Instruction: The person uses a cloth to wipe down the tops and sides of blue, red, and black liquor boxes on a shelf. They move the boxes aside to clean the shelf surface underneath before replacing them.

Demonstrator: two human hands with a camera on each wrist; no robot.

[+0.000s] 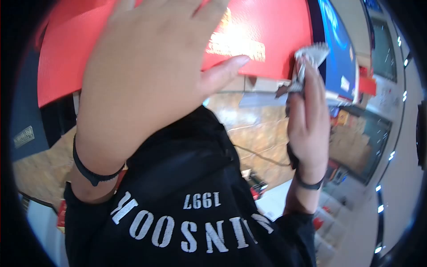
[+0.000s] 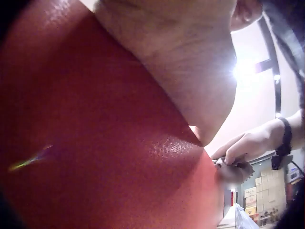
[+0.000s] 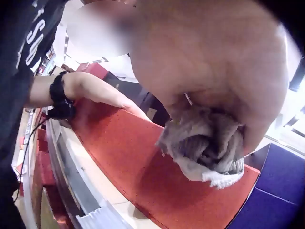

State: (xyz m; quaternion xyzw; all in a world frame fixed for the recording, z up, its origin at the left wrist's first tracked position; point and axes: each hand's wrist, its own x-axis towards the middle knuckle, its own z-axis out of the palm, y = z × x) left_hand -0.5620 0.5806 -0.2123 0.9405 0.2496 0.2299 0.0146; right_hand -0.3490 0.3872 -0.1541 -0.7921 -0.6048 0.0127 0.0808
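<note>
A red box [image 1: 275, 26] with shiny gold lettering spans the top of the head view. My left hand [image 1: 147, 66] lies flat over it, thumb stretched out to the right; the other fingertips run past the frame's top edge. In the left wrist view this palm [image 2: 190, 62] is right at the red surface [image 2: 95, 124]. My right hand [image 1: 309, 120] grips a crumpled grey cloth [image 1: 313, 55] at the box's right end. Bunched folds of the cloth [image 3: 205, 148] stick out below the fingers in the right wrist view, over the red face.
A blue box [image 1: 336, 44] stands just right of the red one. At the left is a dark box [image 1: 29, 124] with a small gold label. Brown tiled floor [image 1: 262, 124] shows below, with a thin cable across it. Shelves of goods [image 1: 329, 222] line the right.
</note>
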